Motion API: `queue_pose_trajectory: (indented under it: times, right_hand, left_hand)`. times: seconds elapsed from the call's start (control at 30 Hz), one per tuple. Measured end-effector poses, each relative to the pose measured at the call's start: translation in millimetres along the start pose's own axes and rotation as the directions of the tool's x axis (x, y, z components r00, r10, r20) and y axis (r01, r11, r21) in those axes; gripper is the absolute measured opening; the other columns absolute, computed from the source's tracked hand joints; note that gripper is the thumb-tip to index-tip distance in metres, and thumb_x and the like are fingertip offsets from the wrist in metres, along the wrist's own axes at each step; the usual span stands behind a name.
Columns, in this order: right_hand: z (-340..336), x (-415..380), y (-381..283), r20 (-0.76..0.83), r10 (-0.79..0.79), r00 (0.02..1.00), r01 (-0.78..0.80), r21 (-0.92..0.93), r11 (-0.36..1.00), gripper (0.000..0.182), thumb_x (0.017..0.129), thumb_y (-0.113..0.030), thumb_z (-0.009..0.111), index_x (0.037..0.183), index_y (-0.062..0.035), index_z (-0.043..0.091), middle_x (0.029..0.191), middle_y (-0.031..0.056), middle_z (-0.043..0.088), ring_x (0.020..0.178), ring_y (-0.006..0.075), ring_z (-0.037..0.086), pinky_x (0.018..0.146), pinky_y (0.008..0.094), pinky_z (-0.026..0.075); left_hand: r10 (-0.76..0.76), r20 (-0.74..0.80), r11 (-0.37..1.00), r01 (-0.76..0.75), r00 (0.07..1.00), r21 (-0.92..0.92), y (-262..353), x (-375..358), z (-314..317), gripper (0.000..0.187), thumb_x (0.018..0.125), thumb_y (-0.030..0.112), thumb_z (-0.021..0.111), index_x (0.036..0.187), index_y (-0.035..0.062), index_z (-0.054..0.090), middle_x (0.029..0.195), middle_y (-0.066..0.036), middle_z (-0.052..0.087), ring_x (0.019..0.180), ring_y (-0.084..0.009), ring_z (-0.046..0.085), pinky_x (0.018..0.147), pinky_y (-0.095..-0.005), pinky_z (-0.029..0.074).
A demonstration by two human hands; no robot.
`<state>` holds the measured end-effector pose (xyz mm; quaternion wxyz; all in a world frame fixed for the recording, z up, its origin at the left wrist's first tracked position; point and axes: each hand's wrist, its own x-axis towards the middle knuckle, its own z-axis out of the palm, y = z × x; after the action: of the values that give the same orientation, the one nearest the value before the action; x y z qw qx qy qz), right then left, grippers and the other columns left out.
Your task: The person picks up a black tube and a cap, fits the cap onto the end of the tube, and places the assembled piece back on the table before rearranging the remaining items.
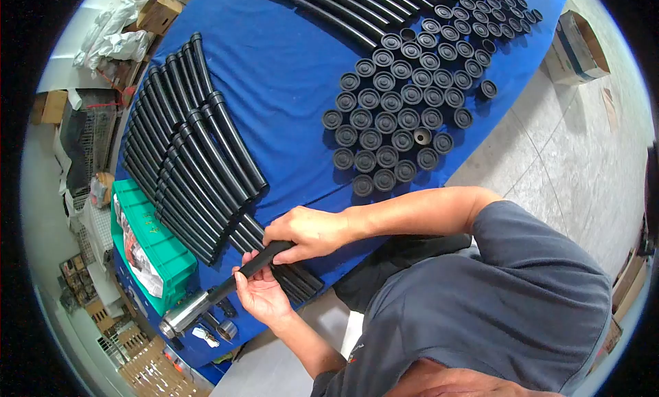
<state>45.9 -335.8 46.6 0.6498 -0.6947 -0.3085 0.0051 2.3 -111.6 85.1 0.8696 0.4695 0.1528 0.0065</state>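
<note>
Hands meet at about seven o'clock in the head view, both on one black tube that slants from the upper right down to the lower left. The right hand has its fingers clenched over the upper end of the tube, knuckles up, with the bare forearm running off toward three o'clock. The left hand lies under the tube, palm up, its fingers curled around the middle of it. The tube's lower end sits on a shiny metal cylinder at about eight o'clock, near the bench edge. The bench is covered in blue cloth. A stack of long curved black tubes lies in rows at about nine to ten o'clock, touching one another, and its near end reaches right up beside the hands. A second group of black tubes lies at twelve o'clock. Rows of round black caps stand close together at about one o'clock, well apart from the hands. A green crate sits just beside the bench at eight o'clock, with something in clear plastic lying on it. A cardboard box stands on the floor at two o'clock. The person's grey sleeve fills the five o'clock corner.
</note>
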Motion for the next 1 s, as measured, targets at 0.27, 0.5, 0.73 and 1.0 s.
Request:
queue_pose_trajectory:
  times: [0.27, 0.5, 0.73, 1.0]
  right_hand:
    - [-3.8, 2.8, -5.0, 0.023, 0.020, 1.000, -0.020, 0.004, 1.000, 0.035, 0.090, -0.029, 0.072, 0.108, -0.0012, 0.062, 0.086, 0.0171, 0.065, 0.080, 0.0359, 0.066, 0.067, 0.0464, 0.051]
    - [-12.2, 4.8, -11.1, 0.103, 0.174, 0.979, -0.184, 0.098, 0.978, 0.034, 0.087, -0.029, 0.074, 0.103, -0.0012, 0.064, 0.081, 0.0177, 0.067, 0.077, 0.0377, 0.067, 0.068, 0.0467, 0.051]
    - [-2.7, 1.8, -3.3, -0.010, 0.017, 1.000, -0.016, 0.076, 0.997, 0.033, 0.087, -0.027, 0.073, 0.106, -0.0024, 0.062, 0.089, 0.0185, 0.065, 0.085, 0.0388, 0.066, 0.070, 0.0488, 0.052]
    - [-5.0, 2.5, -6.1, 0.005, 0.040, 0.999, -0.040, 0.060, 0.997, 0.033, 0.087, -0.028, 0.073, 0.104, -0.0015, 0.063, 0.085, 0.0193, 0.065, 0.079, 0.0384, 0.066, 0.068, 0.0477, 0.052]
  left_hand:
    - [0.000, 0.035, 1.000, 0.000, 0.999, 0.002, -0.3, -0.6, -1.4, 0.024, 0.103, 0.021, 0.057, 0.111, 0.0010, 0.067, 0.120, -0.023, 0.068, 0.114, -0.0350, 0.066, 0.101, -0.0458, 0.056]
    - [0.031, -0.014, 0.998, -0.030, 0.999, 0.053, -0.3, 0.3, -2.0, 0.022, 0.103, 0.022, 0.058, 0.111, 0.0041, 0.068, 0.118, -0.022, 0.069, 0.111, -0.0350, 0.068, 0.098, -0.0465, 0.057]
    - [0.017, 0.009, 1.000, -0.017, 1.000, 0.016, 0.0, 2.2, -2.4, 0.023, 0.102, 0.021, 0.059, 0.111, 0.0024, 0.068, 0.119, -0.023, 0.068, 0.112, -0.0346, 0.067, 0.100, -0.0461, 0.056]
    - [0.028, -0.006, 0.999, -0.028, 1.000, 0.036, 0.5, 2.5, -3.2, 0.023, 0.102, 0.023, 0.059, 0.112, 0.0032, 0.067, 0.119, -0.023, 0.069, 0.112, -0.0355, 0.067, 0.099, -0.0463, 0.057]
